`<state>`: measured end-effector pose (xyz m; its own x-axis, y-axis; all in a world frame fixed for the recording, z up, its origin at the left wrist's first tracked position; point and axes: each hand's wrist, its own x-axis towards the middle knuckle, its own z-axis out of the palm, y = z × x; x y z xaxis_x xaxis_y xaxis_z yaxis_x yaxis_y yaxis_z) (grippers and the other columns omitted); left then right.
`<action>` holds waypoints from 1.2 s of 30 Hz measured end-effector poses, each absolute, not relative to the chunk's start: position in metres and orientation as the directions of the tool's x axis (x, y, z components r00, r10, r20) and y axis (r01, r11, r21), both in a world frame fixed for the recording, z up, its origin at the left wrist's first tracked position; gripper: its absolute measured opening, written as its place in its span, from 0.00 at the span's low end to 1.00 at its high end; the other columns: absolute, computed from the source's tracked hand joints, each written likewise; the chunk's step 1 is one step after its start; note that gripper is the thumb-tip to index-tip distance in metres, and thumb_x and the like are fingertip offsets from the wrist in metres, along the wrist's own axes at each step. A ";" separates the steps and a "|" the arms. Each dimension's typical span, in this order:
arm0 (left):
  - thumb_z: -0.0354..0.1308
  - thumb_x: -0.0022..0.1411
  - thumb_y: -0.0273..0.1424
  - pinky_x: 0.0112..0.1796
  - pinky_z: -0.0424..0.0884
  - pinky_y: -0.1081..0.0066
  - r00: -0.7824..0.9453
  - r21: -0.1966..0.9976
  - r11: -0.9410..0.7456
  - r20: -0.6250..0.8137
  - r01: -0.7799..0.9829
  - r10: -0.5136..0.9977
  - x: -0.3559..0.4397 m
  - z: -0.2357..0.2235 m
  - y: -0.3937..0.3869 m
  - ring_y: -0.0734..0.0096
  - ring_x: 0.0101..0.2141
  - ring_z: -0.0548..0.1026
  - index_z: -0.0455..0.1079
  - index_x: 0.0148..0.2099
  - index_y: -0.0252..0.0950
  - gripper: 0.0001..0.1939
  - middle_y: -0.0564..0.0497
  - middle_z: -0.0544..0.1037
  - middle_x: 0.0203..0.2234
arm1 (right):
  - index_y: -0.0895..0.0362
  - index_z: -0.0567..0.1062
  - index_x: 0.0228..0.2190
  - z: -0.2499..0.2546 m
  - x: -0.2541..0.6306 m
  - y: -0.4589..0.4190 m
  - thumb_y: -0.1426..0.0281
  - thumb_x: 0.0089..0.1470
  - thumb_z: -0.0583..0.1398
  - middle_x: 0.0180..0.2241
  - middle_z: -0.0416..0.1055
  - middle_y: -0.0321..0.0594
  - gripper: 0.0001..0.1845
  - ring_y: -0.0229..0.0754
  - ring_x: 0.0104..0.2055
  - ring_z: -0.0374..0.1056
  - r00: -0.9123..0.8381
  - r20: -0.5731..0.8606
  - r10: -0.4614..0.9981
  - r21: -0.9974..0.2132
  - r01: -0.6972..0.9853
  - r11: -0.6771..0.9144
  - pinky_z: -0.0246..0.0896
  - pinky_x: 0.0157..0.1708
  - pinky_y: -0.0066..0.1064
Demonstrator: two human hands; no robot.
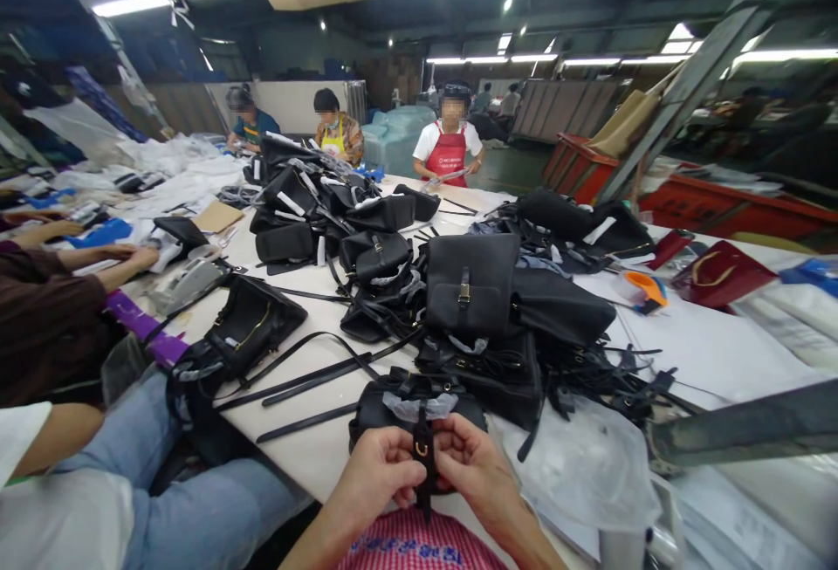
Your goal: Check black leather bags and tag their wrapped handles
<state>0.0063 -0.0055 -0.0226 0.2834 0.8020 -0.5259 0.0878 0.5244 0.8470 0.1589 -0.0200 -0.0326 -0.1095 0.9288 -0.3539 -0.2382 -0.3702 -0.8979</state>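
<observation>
Close in front of me at the table's near edge lies a small black bag (370, 408) with clear plastic wrap (406, 408) over its top. Down its front runs a black strap (424, 474) with a gold buckle (422, 449). My left hand (386, 470) pinches the strap from the left, thumb beside the buckle. From the right, my right hand (462, 456) pinches the same strap, fingers curled. The strap's lower end hangs free below my fingers. Both hands are closed, and the fingertips behind the strap are hidden.
A black backpack (472, 282) stands behind my hands, next to a tall heap of black bags (307, 195). Loose straps (314, 378) cross the table. Clear plastic bags (582, 456) lie at right, near an orange tape dispenser (645, 288). A co-worker's jeans-clad leg (209, 500) is close on the left.
</observation>
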 end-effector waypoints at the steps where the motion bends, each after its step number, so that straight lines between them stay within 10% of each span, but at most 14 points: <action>1: 0.57 0.41 0.27 0.18 0.62 0.76 0.281 0.841 0.527 -0.540 0.127 0.794 0.007 -0.023 -0.006 0.79 0.13 0.64 0.69 0.27 0.33 0.05 0.59 0.68 0.12 | 0.58 0.74 0.32 -0.034 0.159 -0.020 0.66 0.39 0.70 0.20 0.68 0.29 0.17 0.31 0.20 0.61 -0.103 -0.347 0.932 -0.902 -0.234 -0.362 0.56 0.20 0.22; 24: 0.60 0.42 0.34 0.16 0.52 0.78 0.484 0.787 0.617 -0.534 -0.015 0.693 0.005 -0.026 0.003 0.84 0.13 0.57 0.64 0.22 0.35 0.10 0.59 0.64 0.11 | 0.59 0.66 0.50 -0.027 0.170 -0.024 0.74 0.32 0.71 0.22 0.70 0.28 0.41 0.31 0.22 0.60 -0.226 -0.368 0.902 -0.820 -0.378 -0.429 0.56 0.25 0.25; 36: 0.58 0.46 0.36 0.18 0.51 0.76 0.463 0.845 0.534 -0.461 -0.032 0.757 0.018 -0.028 -0.001 0.81 0.14 0.57 0.67 0.27 0.34 0.10 0.55 0.69 0.16 | 0.59 0.73 0.43 -0.033 0.170 -0.031 0.72 0.40 0.67 0.21 0.66 0.28 0.24 0.31 0.22 0.59 -0.229 -0.318 0.920 -0.764 -0.512 -0.392 0.55 0.24 0.25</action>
